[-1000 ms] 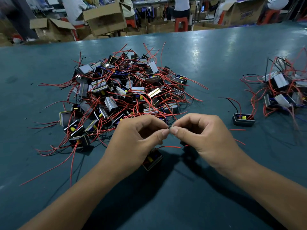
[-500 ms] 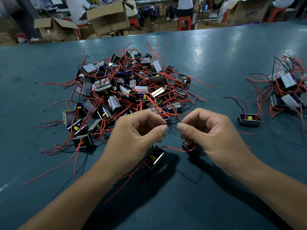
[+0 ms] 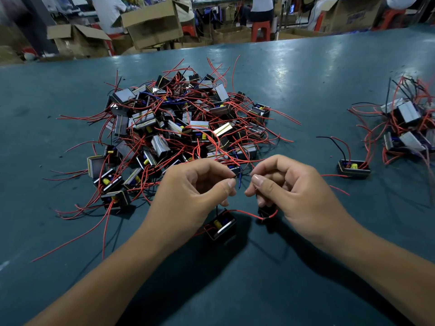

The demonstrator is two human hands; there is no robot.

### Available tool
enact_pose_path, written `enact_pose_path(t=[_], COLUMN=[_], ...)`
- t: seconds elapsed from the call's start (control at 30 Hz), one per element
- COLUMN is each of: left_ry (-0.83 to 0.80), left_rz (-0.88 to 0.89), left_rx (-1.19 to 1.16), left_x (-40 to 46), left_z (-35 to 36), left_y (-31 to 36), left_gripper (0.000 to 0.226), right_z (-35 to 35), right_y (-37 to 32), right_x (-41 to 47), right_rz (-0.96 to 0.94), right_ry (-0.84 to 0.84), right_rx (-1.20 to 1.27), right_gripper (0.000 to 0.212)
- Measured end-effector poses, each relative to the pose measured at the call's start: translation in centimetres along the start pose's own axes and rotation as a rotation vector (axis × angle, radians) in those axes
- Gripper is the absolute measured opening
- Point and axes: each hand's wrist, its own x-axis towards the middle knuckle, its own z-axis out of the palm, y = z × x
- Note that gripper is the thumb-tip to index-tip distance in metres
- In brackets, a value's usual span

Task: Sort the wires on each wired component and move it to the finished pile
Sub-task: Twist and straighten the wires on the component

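Hands (image 3: 195,191) apart now; component (image 3: 220,228) hangs below left grip.

- A teal tabletop (image 3: 306,74) shows pale glare from overhead light.
- Beyond its far edge: open cardboard boxes (image 3: 150,24) (one tilted), red stools (image 3: 260,30), seated people.

just behind the fingers (image 3: 231,184) a big heap of wired parts (image 3: 179,135) lies on the table (image 3: 306,85). below the fingers, between the two hands, one part (image 3: 220,226) sits on the table. right of the fingers a single part (image 3: 353,168) lies alone, with a smaller pile (image 3: 404,130) beyond it. boxes (image 3: 150,24) stand behind the table.
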Motion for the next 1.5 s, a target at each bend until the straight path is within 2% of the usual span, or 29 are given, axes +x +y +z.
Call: enact_pose_path(t=[0.37, 0.6, 1.17, 1.33, 1.5], left_ry=[0.012, -0.020, -0.032, -0.015, -0.014], left_rz=[-0.034, -0.025, -0.018, -0.017, -0.018], left_rx=[0.006, 0.002, 0.070, 0.095, 0.091], left_x=[-0.03, -0.16, -0.25, -0.17, -0.19], left_z=[0.23, 0.44, 0.52, 0.57, 0.63], left_y=[0.16, 0.50, 0.56, 0.66, 0.88], left_gripper=[0.010, 0.002, 0.003, 0.011, 0.011], right_z=[0.21, 0.42, 0.67, 0.63, 0.70], right_y=[0.05, -0.07, -0.38, -0.28, -0.49], right_x=[-0.12, -0.32, -0.41, -0.36, -0.42], right_rz=[0.007, 0.012, 0.020, 0.021, 0.022], right_ry=[0.069, 0.008, 0.046, 0.066, 0.033], right_rx=[0.019, 0.001, -0.035, -0.022, -0.042], right_gripper=[0.010, 0.007, 0.014, 0.015, 0.015])
